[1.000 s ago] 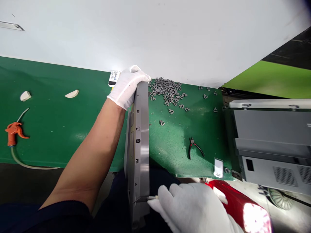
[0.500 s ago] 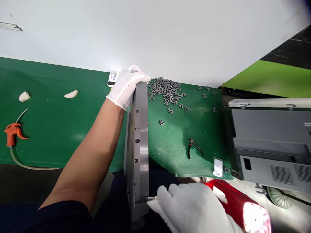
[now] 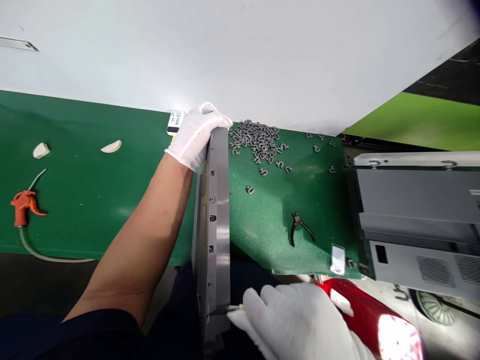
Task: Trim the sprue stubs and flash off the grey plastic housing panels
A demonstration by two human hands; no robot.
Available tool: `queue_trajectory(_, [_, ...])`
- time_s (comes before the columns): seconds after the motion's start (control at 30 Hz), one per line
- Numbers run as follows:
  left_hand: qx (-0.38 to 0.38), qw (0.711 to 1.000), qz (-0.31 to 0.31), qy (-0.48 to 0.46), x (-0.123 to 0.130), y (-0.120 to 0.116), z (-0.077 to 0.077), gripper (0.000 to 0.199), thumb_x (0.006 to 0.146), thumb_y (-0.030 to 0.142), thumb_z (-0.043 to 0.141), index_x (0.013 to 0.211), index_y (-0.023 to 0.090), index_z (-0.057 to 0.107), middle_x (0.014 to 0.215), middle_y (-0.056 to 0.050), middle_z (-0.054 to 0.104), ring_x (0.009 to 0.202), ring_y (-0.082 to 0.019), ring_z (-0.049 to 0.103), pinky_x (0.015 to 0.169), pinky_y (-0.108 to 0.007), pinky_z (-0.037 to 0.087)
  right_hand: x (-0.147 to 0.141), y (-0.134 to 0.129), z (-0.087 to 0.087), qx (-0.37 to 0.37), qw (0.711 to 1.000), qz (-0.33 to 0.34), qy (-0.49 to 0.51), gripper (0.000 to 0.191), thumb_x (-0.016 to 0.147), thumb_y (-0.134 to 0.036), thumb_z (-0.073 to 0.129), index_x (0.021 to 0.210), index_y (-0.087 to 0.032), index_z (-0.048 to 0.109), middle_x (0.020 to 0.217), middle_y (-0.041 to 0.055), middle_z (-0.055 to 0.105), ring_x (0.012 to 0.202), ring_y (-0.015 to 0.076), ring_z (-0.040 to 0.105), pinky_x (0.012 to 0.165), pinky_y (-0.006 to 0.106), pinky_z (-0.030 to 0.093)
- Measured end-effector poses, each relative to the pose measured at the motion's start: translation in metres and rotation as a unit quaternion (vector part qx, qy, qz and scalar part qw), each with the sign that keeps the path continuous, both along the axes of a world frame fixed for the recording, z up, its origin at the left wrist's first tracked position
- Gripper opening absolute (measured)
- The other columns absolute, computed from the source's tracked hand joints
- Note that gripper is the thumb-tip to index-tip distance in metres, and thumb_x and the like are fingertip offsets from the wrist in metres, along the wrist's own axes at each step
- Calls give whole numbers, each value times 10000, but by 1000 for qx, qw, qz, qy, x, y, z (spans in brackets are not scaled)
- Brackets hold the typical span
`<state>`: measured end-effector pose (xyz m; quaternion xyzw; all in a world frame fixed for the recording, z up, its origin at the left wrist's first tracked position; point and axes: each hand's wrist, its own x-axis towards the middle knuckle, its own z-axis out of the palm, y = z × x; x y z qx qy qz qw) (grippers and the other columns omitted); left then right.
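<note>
A long grey panel (image 3: pixel 219 210) with small slots along its edge stands upright in front of me, reaching past the bench's near edge. My left hand (image 3: pixel 198 134), in a white glove, is closed over its far end. Low in the view, my gloved right hand (image 3: pixel 296 320) grips a thin pointed tool (image 3: pixel 221 309). The tool's tip touches the panel's edge near its close end; its handle is mostly hidden in my fingers, so its kind is unclear.
On the green bench mat (image 3: pixel 150 125) lie a heap of grey U-shaped clips (image 3: pixel 258 140) and black-handled cutting pliers (image 3: pixel 298 227). An orange air blow gun (image 3: pixel 23 205) rests at the left. At the right stands another grey housing (image 3: pixel 416 200), near a red object (image 3: pixel 367 310).
The view has shifted very slightly, moving the bench items a little to the right. Both hands, the panel and the tool keep nearly the same positions.
</note>
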<state>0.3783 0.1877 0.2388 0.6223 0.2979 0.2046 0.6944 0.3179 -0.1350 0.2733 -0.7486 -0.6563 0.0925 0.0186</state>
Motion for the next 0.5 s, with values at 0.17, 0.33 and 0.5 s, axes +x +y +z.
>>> queue_trajectory(0.17, [33, 999, -2, 39, -1, 4, -1, 233, 732, 223, 686, 760, 226, 455, 958, -72, 695, 893, -231, 657, 703, -374, 564, 5, -3, -5, -3, 991, -25, 130, 480, 1044, -498, 506, 647, -233, 552, 498, -15, 555, 403, 123, 425, 448, 319, 157])
queue_trajectory(0.33, [52, 997, 2, 52, 1, 4, -4, 191, 770, 216, 648, 773, 218, 457, 955, -66, 687, 778, -187, 648, 718, -390, 562, 15, 0, 4, -8, 900, -191, 392, 431, 979, -580, 580, 717, -239, 607, 593, -20, 555, 525, 126, 457, 479, 288, 256])
queue_trajectory(0.5, [199, 978, -4, 57, 4, 7, 11, 124, 830, 321, 632, 857, 222, 562, 1052, -96, 702, 967, -253, 671, 908, -475, 562, 3, 15, 5, 40, 640, -452, 620, 596, 651, -601, 902, 641, -225, 439, 592, -64, 419, 571, 100, 346, 540, 270, 293])
